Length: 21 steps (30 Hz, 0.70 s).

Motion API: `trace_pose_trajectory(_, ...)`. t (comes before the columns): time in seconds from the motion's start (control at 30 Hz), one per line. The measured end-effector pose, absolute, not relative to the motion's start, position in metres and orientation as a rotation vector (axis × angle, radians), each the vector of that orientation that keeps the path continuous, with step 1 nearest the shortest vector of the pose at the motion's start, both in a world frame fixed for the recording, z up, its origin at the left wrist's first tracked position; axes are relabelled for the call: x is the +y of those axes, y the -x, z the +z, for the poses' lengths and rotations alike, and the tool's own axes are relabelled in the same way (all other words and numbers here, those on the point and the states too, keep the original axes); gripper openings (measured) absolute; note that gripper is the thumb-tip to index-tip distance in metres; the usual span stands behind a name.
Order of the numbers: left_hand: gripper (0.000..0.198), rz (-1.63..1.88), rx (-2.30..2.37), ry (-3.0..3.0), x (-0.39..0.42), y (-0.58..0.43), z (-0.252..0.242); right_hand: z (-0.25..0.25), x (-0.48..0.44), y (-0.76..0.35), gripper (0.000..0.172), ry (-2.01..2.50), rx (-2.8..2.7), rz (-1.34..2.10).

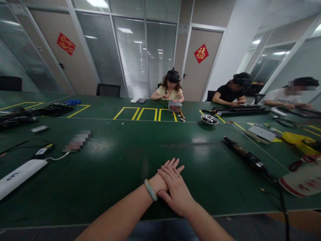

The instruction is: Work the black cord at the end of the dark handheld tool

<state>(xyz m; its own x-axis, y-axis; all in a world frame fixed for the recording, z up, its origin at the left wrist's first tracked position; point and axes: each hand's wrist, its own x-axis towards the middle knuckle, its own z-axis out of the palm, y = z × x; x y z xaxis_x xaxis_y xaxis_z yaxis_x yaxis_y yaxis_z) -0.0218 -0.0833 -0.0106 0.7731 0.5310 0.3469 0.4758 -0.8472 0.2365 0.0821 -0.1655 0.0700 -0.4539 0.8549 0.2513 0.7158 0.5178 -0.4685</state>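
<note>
My left hand (159, 181) lies palm down on the green tabletop (130, 190), a pale green bangle (150, 190) round its wrist. Across its back rests my right hand (178, 190), flat, with fingers stretched out and a thin ring on one of them. The right hand hides part of the left, whose fingertips stick out beyond it. Nothing is held in either hand. To the right, apart from both hands, lies a dark electric screwdriver (247, 159) with a cable.
At left are a white power strip (22, 175) and a blurred-out phone-like item (78, 142) on a cable. A metal bowl (209, 120) stands beyond. Several people work across the table; one handles a grey box (175, 105) with coloured wires. A cylindrical container (303, 177) sits at right.
</note>
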Motion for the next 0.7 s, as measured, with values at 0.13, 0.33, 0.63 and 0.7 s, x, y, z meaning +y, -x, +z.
trace_pose_trajectory(0.13, 0.068, 0.592, 0.822, -2.877, -0.084, 0.025, -0.014, 0.066, -0.164, -0.085, 0.066, 1.308, -2.301, 0.426)
trace_pose_trajectory(0.33, 0.068, 0.601, 0.839, -2.864, -0.084, 0.019, -0.015, 0.068, -0.163, -0.084, 0.063, 1.314, -2.245, 0.462)
trace_pose_trajectory(0.63, 0.059, 0.449, 0.897, -2.648, -0.159, 0.1, 0.052, 0.059, -0.166, -0.094, 0.07, 1.41, -2.34, 0.537)
trace_pose_trajectory(0.7, 0.046, 0.498, 1.012, -2.641, -0.19, 0.143, 0.046, 0.057, -0.166, -0.093, 0.071, 1.442, -2.344, 0.544)
